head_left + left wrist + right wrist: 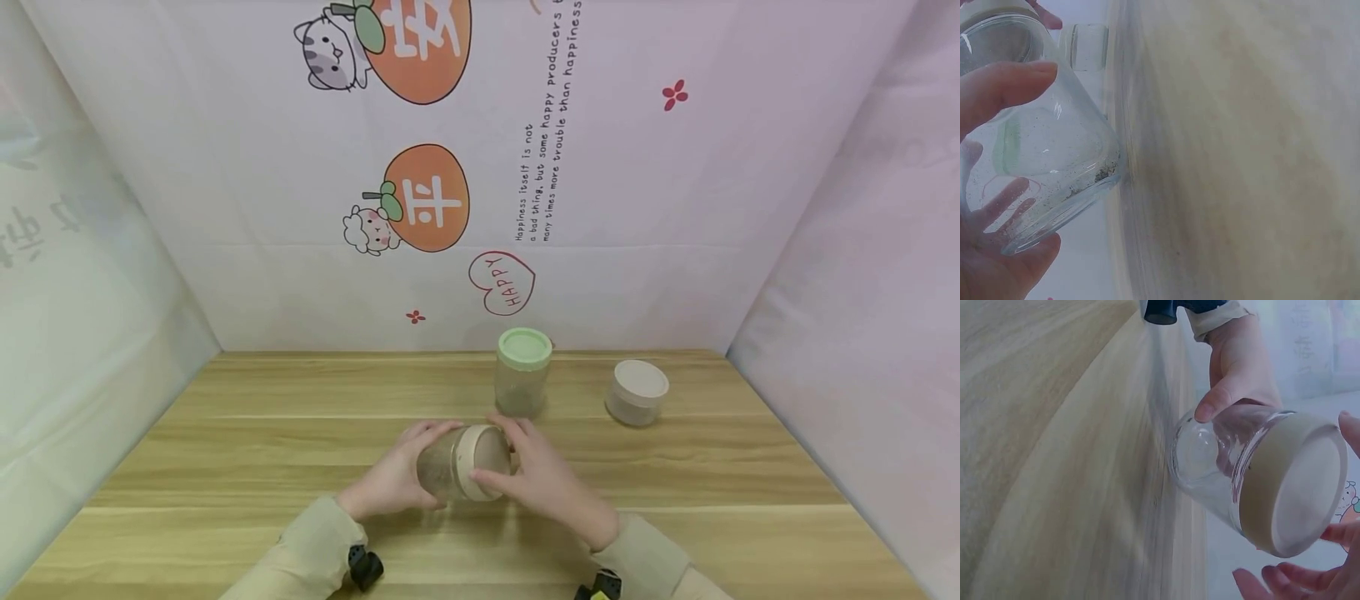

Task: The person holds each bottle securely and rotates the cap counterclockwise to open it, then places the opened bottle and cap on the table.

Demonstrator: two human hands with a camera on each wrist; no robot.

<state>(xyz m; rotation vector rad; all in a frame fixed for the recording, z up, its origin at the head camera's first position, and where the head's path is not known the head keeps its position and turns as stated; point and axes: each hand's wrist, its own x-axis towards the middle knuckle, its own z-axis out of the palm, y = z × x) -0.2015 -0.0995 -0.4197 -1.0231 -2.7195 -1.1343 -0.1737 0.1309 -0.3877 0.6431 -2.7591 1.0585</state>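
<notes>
A clear glass jar (437,468) with a cream lid (491,454) lies tilted on its side between both hands, lid toward the right. My left hand (393,475) grips the glass body, thumb on the near side and fingers on the far side. Around the lid is my right hand (547,475), its thumb at the near edge and fingertips at the far edge. Dark specks show inside the jar's base in the left wrist view. From the right wrist, the lid (1310,487) sits on the jar's mouth, with the right fingers spread about its rim.
Behind the hands stands a taller clear jar with a green lid (524,348). Farther right is a short jar with a white lid (640,380). The wooden tabletop (285,433) meets a printed white cloth (600,292) at the back, with cloth on both sides.
</notes>
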